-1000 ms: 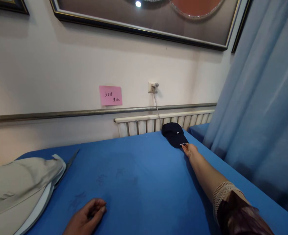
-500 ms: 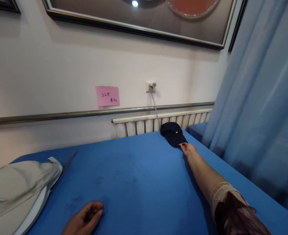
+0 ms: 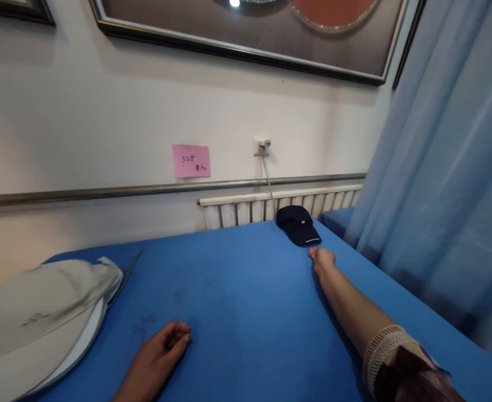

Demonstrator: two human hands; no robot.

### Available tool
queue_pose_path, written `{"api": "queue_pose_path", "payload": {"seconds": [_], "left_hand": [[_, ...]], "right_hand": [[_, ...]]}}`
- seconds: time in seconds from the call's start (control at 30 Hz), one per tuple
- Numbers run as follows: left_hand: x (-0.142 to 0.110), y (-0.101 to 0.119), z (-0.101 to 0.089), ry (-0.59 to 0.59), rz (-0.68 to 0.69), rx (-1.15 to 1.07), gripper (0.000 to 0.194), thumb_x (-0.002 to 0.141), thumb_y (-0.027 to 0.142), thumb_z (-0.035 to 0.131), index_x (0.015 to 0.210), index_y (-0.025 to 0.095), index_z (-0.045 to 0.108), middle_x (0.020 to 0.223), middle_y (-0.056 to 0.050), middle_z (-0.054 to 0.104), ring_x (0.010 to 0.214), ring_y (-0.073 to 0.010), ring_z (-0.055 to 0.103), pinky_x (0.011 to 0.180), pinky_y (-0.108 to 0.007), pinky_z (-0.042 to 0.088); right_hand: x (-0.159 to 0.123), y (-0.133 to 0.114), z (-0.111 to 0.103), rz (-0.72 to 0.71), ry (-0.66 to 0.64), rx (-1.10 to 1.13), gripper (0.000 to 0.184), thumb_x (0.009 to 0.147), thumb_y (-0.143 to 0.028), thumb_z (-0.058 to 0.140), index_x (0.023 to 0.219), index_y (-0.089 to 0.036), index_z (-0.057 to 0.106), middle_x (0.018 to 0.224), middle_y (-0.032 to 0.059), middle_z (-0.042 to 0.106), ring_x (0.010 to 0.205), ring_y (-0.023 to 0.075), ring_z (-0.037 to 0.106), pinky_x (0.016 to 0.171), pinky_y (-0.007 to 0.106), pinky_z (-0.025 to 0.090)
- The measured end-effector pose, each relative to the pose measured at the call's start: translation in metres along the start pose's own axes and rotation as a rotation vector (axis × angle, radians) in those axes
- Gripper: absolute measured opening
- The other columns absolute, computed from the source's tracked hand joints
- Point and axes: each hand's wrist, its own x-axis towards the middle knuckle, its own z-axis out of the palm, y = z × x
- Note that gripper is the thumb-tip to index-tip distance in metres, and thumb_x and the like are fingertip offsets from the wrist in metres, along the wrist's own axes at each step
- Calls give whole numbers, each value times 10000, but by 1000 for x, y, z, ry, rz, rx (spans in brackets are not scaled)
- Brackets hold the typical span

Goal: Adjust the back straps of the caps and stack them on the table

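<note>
A navy baseball cap [image 3: 298,224] lies at the far right of a blue-covered table [image 3: 246,301], its brim facing me. Just in front of that brim is my right hand [image 3: 323,260], apart from the cap, with fingers stretched out and holding nothing. My left hand [image 3: 165,343] rests low over the table, fingers curled in toward the thumb, and nothing shows in it. To its left sits a large beige cap [image 3: 49,307] with a small dark logo and a pale underside to the brim.
Behind the table are a white radiator [image 3: 246,211] and a metal rail [image 3: 145,190]. A pink note [image 3: 191,161] and a socket with a plugged-in cord [image 3: 261,147] are on the wall under a framed picture [image 3: 237,47]. A blue curtain [image 3: 434,184] hangs at right.
My right hand has let go of the navy cap's brim and drawn back slightly. The view has shifted a little, and my left hand appears higher and further right.
</note>
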Motion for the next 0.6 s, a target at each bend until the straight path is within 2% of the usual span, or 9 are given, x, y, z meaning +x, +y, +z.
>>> {"api": "queue_pose_path", "payload": {"seconds": [0.1, 0.2, 0.27, 0.33, 0.4, 0.47, 0.5, 0.57, 0.6], "left_hand": [[-3, 1, 5, 3, 27, -24, 323, 792, 498, 529, 863, 199, 628, 782, -22, 653, 775, -216, 634, 726, -305, 496], [-7, -3, 13, 7, 73, -59, 268, 784, 433, 535, 866, 190, 612, 764, -12, 637, 740, -193, 616, 715, -299, 490], [-9, -5, 17, 8, 95, -62, 248, 783, 400, 539, 876, 183, 614, 774, -16, 641, 737, -187, 614, 719, -301, 490], [-11, -3, 17, 33, 107, -59, 240, 788, 383, 537, 886, 181, 621, 785, -23, 650, 740, -189, 620, 720, -306, 495], [-13, 0, 7, 137, 107, -32, 246, 796, 377, 533, 907, 180, 630, 801, -33, 659, 748, -196, 629, 739, -323, 503], [-16, 0, -15, 365, 77, 16, 277, 807, 367, 525, 975, 177, 635, 848, -48, 666, 781, -208, 638, 786, -352, 508], [-18, -3, -30, 531, 49, 28, 312, 802, 359, 529, 1034, 172, 624, 903, -62, 665, 829, -218, 642, 823, -367, 509], [-25, -17, -63, 1009, -48, 30, 477, 794, 372, 547, 1214, 148, 530, 1117, -122, 620, 1021, -259, 614, 918, -405, 490], [-29, -27, -80, 1206, -89, 42, 596, 787, 371, 552, 1317, 127, 428, 1273, -168, 539, 1163, -289, 551, 984, -431, 456]], "right_hand": [[-34, 4, -6, 70, 41, -83, 285, 936, -318, 604, 1166, -150, 592, 1133, 77, 628, 942, 194, 641, 799, 379, 561], [-85, 14, -10, 117, -15, -154, 94, 787, -130, 657, 870, -155, 620, 804, 1, 634, 711, 130, 615, 645, 232, 512], [-134, 24, -13, 149, -107, -193, 127, 705, -102, 665, 805, -171, 625, 771, -1, 635, 723, 141, 614, 652, 230, 505], [-189, 34, -17, 186, -222, -233, 193, 654, -117, 683, 837, -176, 663, 833, 30, 673, 790, 172, 630, 715, 265, 514], [-244, 43, -19, 228, -465, -323, 251, 676, -172, 659, 926, -195, 682, 927, 55, 694, 865, 190, 635, 808, 302, 500], [-288, 49, -19, 290, -634, -391, 270, 694, -205, 623, 958, -211, 685, 944, 66, 699, 875, 208, 638, 835, 340, 491], [-303, 50, -17, 296, -691, -397, 262, 692, -206, 617, 944, -216, 686, 966, 68, 699, 906, 211, 638, 862, 344, 482], [-319, 50, -12, 260, -749, -414, 229, 664, -180, 617, 877, -226, 686, 966, 61, 698, 936, 211, 634, 897, 344, 465], [-320, 49, -9, 241, -767, -419, 205, 644, -164, 623, 831, -228, 678, 934, 56, 697, 922, 207, 634, 893, 340, 465]]}}
